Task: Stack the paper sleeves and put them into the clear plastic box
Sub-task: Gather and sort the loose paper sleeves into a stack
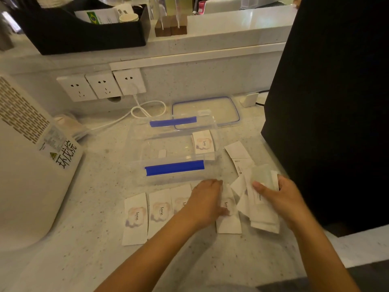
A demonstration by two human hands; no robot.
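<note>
White paper sleeves printed "love." lie in a row on the counter, the leftmost sleeve [135, 220] and a second sleeve [159, 211] beside it. My left hand [207, 199] presses flat on a sleeve [228, 216] in the row. My right hand [280, 197] grips a loose bundle of sleeves [261, 213] at the right. The clear plastic box [174, 150] with blue clips stands just behind the row, holding one sleeve [203, 142] at its right end. More sleeves [239, 153] lie to the right of the box.
The box's clear lid [206, 111] lies behind it. A white appliance [31, 165] fills the left side, and a white cable [145, 110] runs from the wall sockets [101, 85]. A tall black object [328, 102] stands at the right. A black tray [80, 26] sits on the raised shelf.
</note>
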